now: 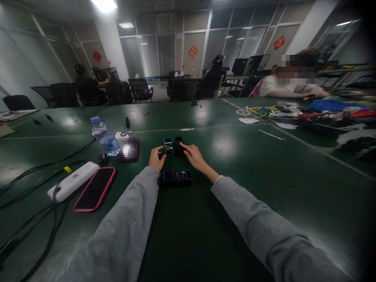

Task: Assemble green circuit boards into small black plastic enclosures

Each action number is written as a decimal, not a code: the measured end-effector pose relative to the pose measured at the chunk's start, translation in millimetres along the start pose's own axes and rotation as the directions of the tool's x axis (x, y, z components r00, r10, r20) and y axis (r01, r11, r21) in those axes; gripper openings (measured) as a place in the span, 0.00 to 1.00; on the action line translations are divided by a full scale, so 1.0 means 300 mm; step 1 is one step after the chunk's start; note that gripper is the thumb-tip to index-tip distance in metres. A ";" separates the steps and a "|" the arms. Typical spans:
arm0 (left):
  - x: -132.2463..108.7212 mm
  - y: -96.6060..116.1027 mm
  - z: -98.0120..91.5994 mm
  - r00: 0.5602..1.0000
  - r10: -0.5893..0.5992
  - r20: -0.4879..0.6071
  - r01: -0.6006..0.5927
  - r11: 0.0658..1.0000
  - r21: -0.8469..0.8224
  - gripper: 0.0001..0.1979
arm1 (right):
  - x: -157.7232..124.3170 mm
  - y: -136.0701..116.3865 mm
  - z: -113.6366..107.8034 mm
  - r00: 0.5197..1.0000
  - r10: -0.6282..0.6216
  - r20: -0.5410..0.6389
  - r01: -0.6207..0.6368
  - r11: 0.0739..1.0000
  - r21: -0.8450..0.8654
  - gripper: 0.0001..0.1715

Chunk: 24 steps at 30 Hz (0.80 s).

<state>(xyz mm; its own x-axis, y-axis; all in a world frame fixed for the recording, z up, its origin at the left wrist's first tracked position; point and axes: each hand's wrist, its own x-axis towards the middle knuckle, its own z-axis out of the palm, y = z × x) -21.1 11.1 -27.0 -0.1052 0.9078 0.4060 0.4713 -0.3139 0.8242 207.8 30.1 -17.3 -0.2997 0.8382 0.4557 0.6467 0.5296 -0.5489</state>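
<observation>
Currently, the left hand [155, 159] spreads thumb and fingers beside a small screened device [168, 147]; the right hand [194, 154] extends an index finger at a black device [177, 146], grip unclear.

The left hand [155, 159] has its thumb and fingers parted, tips turned toward the right hand [196, 156], whose index finger [186, 146] stretches toward the left one. Behind each hand slants a grey-sleeved arm; the right wrist [212, 172] is bare, while the left cuff [152, 172] sits close behind its hand.
</observation>
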 end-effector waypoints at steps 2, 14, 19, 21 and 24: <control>-0.002 0.005 -0.004 1.000 -0.001 -0.007 0.001 1.000 -0.006 0.22 | -0.004 -0.012 -0.007 0.998 0.006 -0.055 -0.006 1.000 -0.005 0.25; -0.076 0.096 -0.069 0.982 -0.071 0.175 0.094 0.987 -0.130 0.16 | -0.123 -0.239 -0.118 0.994 -0.038 0.100 0.000 0.936 0.352 0.25; -0.123 0.161 -0.104 0.920 0.015 0.392 0.048 0.988 -0.150 0.23 | -0.147 -0.315 -0.174 0.848 -0.148 0.509 -0.017 0.952 0.305 0.29; -0.131 0.172 -0.111 0.914 0.008 0.405 0.059 0.987 -0.152 0.26 | -0.144 -0.323 -0.187 0.813 -0.125 0.568 -0.031 0.966 0.257 0.30; -0.131 0.173 -0.114 0.911 -0.003 0.412 0.069 0.987 -0.144 0.28 | -0.139 -0.326 -0.195 0.795 -0.083 0.600 -0.084 0.966 0.245 0.31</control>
<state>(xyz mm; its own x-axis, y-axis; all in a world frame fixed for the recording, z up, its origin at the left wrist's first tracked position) -22.4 -50.5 13.2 0.2630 0.9428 0.2048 0.3319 -0.2878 0.8983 197.9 -64.2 58.5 -0.7133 0.7008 -0.0124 0.4779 0.4734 -0.7399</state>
